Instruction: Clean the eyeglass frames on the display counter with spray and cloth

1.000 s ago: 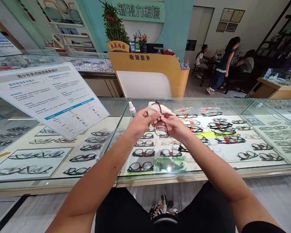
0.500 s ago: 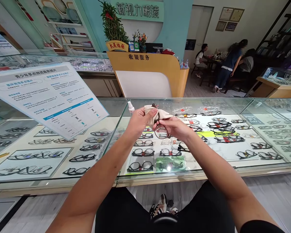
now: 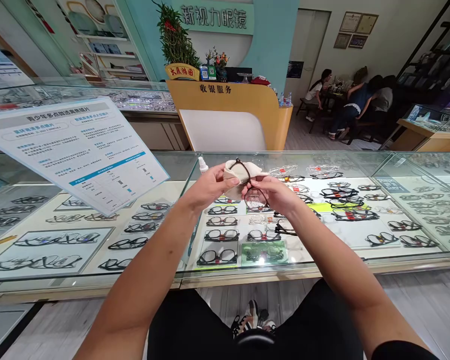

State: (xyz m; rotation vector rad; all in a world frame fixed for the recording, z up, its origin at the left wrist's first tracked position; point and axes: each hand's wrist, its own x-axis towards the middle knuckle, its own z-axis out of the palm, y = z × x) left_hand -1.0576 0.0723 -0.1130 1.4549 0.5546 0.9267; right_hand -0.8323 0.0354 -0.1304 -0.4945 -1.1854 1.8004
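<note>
Over the glass counter, both my hands hold a pair of dark-rimmed eyeglasses [image 3: 257, 199], tilted with one lens above the other. My left hand [image 3: 216, 183] is closed on a cream cloth [image 3: 252, 170], which lies against the upper lens, thumb in front. My right hand [image 3: 277, 194] pinches the frame near its middle, and the lower lens hangs free below the fingers. The temple arms are mostly hidden by my hands. A white spray bottle [image 3: 203, 165] stands just beyond my left hand.
Beneath the glass counter [image 3: 247, 274] lie several rows of eyeglasses [image 3: 218, 256]. A printed sheet [image 3: 97, 155] stands tilted at the left. Farther back is a wooden reception desk [image 3: 281, 120] with a potted plant [image 3: 174, 42]. Several people sit or bend around a table at back right.
My left thumb has moved down off the upper lens, and more of the rim and cloth shows. The eyeglasses have turned slightly. In the back, a standing person has bent over.
</note>
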